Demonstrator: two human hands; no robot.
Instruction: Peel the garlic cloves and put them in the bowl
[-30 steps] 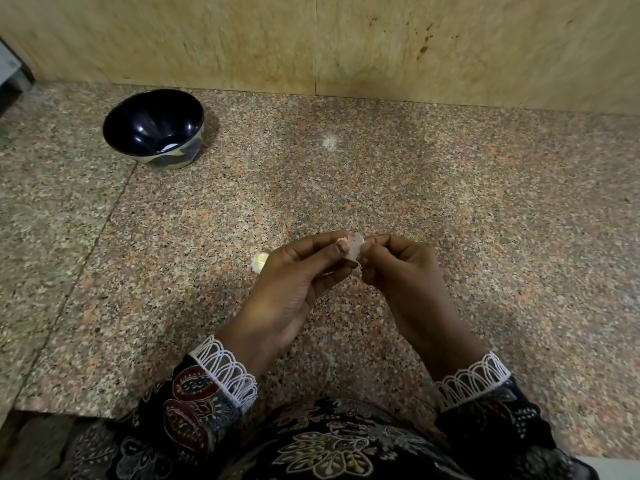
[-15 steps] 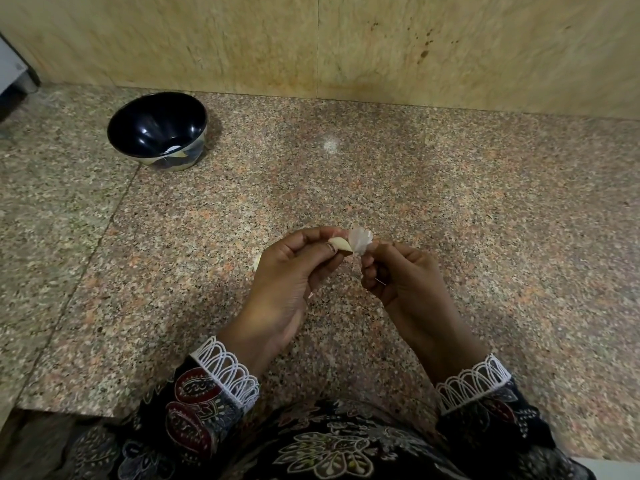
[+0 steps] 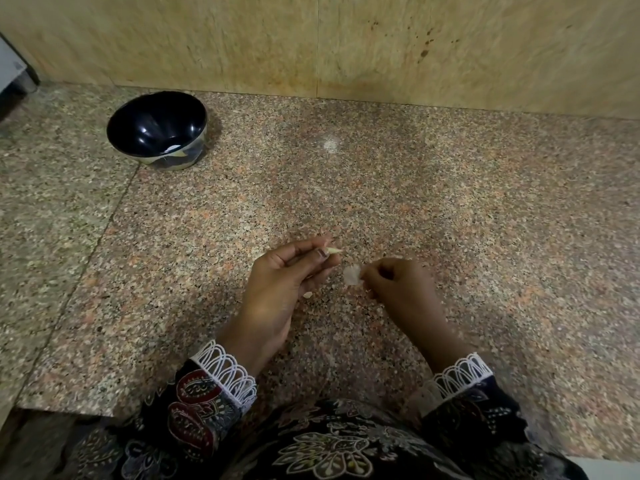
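Note:
My left hand (image 3: 277,292) pinches a small pale garlic clove (image 3: 334,251) between thumb and forefinger; only its tip shows. A short way to the right, my right hand (image 3: 398,289) pinches a thin papery piece of garlic skin (image 3: 352,274), pulled clear of the clove. Both hands hover just above the granite counter (image 3: 450,202). The black bowl (image 3: 157,128) stands far back on the left, with a small pale piece low inside it. Another clove seen earlier on the counter lies hidden behind my left hand.
A small pale scrap (image 3: 307,294) lies on the counter under my left hand. A beige stone wall (image 3: 311,39) closes the back. The counter's front edge (image 3: 69,410) runs just before my body, and a grey object (image 3: 10,69) sits at the far left.
My hands have moved apart: the right hand has pulled the skin off to the right and down, while the left keeps the clove. The camera tilted slightly.

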